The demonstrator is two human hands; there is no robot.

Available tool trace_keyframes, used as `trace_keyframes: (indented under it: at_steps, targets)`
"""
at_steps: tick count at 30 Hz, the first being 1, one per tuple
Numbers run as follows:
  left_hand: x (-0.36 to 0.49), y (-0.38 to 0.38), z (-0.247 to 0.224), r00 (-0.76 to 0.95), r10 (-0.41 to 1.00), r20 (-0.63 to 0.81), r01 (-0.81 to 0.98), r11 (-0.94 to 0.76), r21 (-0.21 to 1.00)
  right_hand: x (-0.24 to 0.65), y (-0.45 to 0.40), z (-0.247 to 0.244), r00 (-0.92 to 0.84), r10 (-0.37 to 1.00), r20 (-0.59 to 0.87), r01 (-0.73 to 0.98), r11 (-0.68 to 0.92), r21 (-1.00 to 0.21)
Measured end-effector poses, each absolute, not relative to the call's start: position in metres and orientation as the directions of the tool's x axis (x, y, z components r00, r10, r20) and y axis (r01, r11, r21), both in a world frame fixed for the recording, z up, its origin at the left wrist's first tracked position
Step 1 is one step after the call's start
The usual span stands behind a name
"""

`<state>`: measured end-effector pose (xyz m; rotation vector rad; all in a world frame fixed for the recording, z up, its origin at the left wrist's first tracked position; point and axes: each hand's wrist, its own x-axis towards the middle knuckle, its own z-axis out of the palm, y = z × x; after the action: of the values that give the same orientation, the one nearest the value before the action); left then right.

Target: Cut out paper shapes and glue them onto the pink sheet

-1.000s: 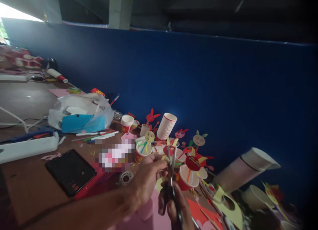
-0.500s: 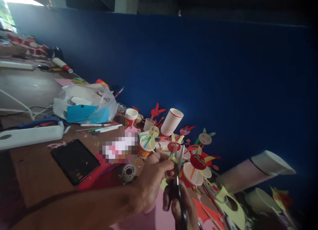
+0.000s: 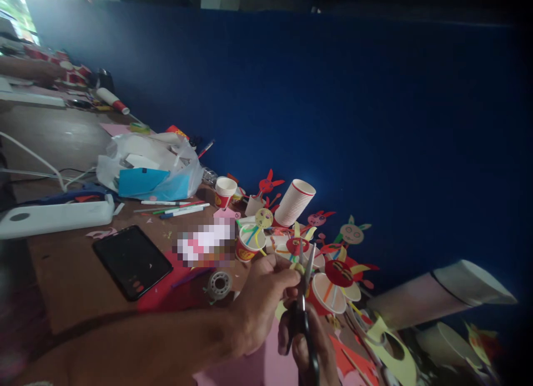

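Observation:
My left hand pinches a small pale-yellow piece between thumb and fingers. My right hand grips black-handled scissors, whose blades stand slightly apart and point up beside that piece. Just beyond both hands are paper cups with paper faces on strips, among them a red face over a red-and-white cup and a yellow face. Pink paper lies beneath my hands.
A tape roll and a black tablet lie to the left, with pens and a plastic bag behind. A cup stack leans near the blue partition. Another person's hand shows far left.
The view has shifted a little, so most things appear slightly to the right. My hands keep their hold on the piece and the scissors.

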<state>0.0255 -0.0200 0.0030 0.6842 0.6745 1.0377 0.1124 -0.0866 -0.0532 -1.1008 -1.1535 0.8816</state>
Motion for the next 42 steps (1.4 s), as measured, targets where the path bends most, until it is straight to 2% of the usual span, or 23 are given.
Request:
trace_keyframes:
  at_steps: [8,21,29,42]
  targets:
    - [0.025,-0.021,0.005,0.344,0.920,-0.185,-0.527,0.353,0.773,0.119,-0.086,-0.057,0.283,0.933,0.224,0.107,0.202,-0.974]
    - [0.026,-0.021,0.003,0.358,0.913,-0.193,-0.545,0.373,0.751,0.118,-0.088,-0.057,0.265,0.951,0.158,-0.004,0.165,-0.986]
    - [0.026,-0.018,0.000,0.374,0.907,-0.193,-0.560,0.387,0.733,0.116,-0.088,-0.052,0.320,0.936,0.148,0.011,0.152,-0.988]
    - [0.024,-0.017,0.004,0.402,0.895,-0.193,-0.556,0.406,0.726,0.118,-0.090,-0.044,0.289,0.954,0.075,-0.024,0.086,-0.996]
